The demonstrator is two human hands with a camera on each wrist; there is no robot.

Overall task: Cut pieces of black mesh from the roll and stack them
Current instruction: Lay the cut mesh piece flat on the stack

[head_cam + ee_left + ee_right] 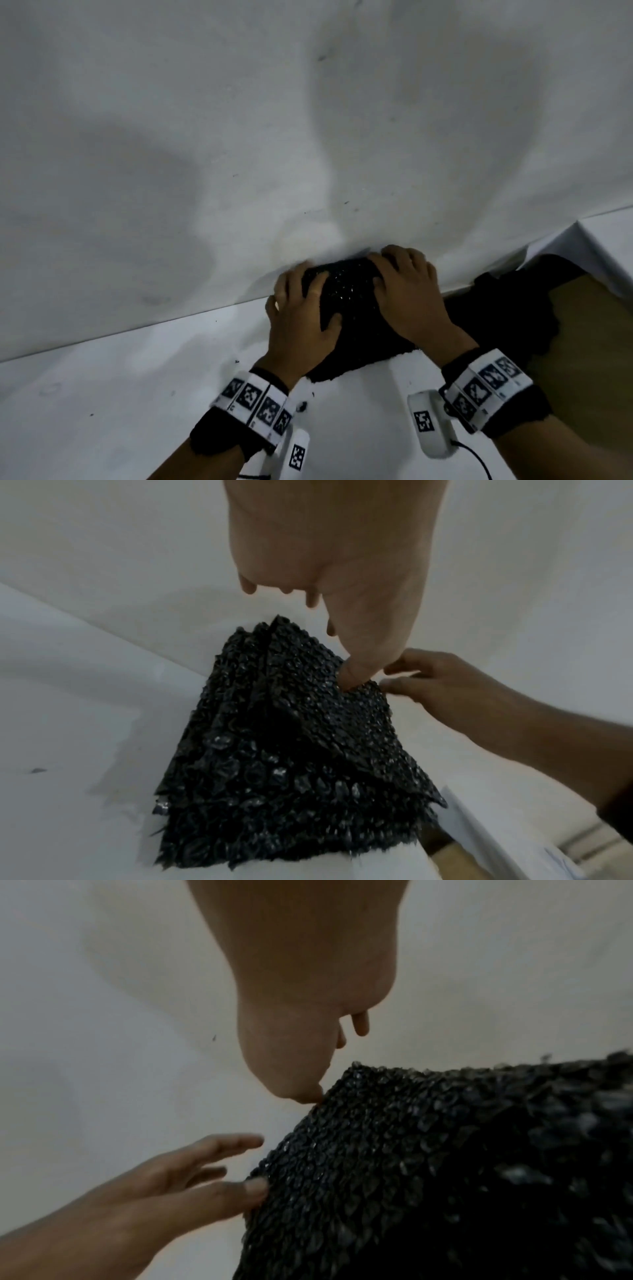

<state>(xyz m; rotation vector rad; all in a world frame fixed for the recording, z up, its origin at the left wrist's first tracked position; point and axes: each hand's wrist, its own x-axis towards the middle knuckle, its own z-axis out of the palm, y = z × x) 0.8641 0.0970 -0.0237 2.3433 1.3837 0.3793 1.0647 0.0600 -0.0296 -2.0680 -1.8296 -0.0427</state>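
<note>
A stack of cut black mesh pieces (pixel 349 308) lies on the white table (pixel 137 394), close to the wall. My left hand (pixel 308 301) rests on the stack's left side with fingers spread, its thumb (pixel 352 674) touching the top sheet. My right hand (pixel 400 281) lies flat on the right side, its fingers reaching over the far edge. In the right wrist view the mesh (pixel 428 1164) fills the lower right, and the left hand's fingertips (pixel 253 1185) touch its edge. Neither hand holds a tool.
More black mesh (pixel 496 308) trails off the table's right end toward a brown surface (pixel 589 359) below. The white wall (pixel 308 120) stands directly behind the stack. White table surface stretches to the left.
</note>
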